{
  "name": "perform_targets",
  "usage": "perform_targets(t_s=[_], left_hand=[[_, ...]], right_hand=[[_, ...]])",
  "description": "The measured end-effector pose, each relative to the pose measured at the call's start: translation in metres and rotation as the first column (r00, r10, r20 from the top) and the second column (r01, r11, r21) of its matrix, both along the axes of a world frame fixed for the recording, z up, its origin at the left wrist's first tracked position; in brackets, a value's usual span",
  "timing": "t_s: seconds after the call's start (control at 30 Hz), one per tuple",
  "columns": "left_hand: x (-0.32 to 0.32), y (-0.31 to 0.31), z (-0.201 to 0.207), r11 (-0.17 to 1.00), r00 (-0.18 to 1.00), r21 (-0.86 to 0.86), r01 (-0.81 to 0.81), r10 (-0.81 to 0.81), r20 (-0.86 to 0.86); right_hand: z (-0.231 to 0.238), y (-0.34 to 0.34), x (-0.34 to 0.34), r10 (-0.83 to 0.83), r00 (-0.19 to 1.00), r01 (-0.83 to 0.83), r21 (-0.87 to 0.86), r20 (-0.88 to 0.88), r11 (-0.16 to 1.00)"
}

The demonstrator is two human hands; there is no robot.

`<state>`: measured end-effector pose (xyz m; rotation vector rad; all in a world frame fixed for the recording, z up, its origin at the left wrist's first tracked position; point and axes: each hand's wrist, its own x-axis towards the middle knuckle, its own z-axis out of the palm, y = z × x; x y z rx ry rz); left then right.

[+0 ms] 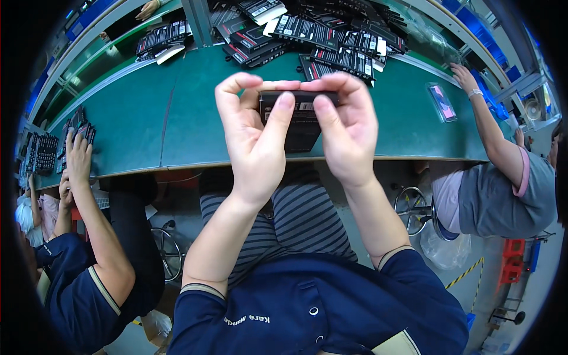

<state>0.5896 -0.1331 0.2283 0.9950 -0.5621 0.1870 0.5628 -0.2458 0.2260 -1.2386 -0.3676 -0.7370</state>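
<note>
A black cardboard box point(302, 131) with small pale print is held up over the near edge of the green table. My left hand point(251, 121) grips its left side, thumb pressed on the front face and fingers along the top. On the other side, my right hand point(349, 121) grips it the same way, its thumb lying near a white label. The fingertips of both hands come close together along the box's upper edge. The back of the box is hidden from view.
Black boxes point(305, 32) lie piled at the table's point(195, 118) far side, with a smaller stack point(163, 40) to the left. A clear package with a pink item point(442, 102) lies at right. Co-workers sit either side; the left one's hands point(78, 154) are near more black packages point(41, 152).
</note>
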Motion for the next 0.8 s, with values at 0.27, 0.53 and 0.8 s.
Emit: perform_targets(t_s=[0.27,0.53,0.8], left_hand=[[0.009,0.0,-0.005,0.993,0.987,0.015,-0.121,0.119,0.112],[0.012,0.01,0.006,0.988,0.991,0.084,-0.13,0.13,0.005],[0.014,0.0,-0.018,0.944,0.904,-0.006,-0.329,0.317,0.286]], right_hand=[[-0.031,-0.007,0.01,0.04,0.999,-0.04,-0.058,0.002,0.998],[-0.037,-0.008,0.004,-0.062,0.998,0.065,-0.322,0.02,0.944],[-0.049,-0.01,0.003,-0.053,0.996,0.074,-0.327,0.074,0.942]])
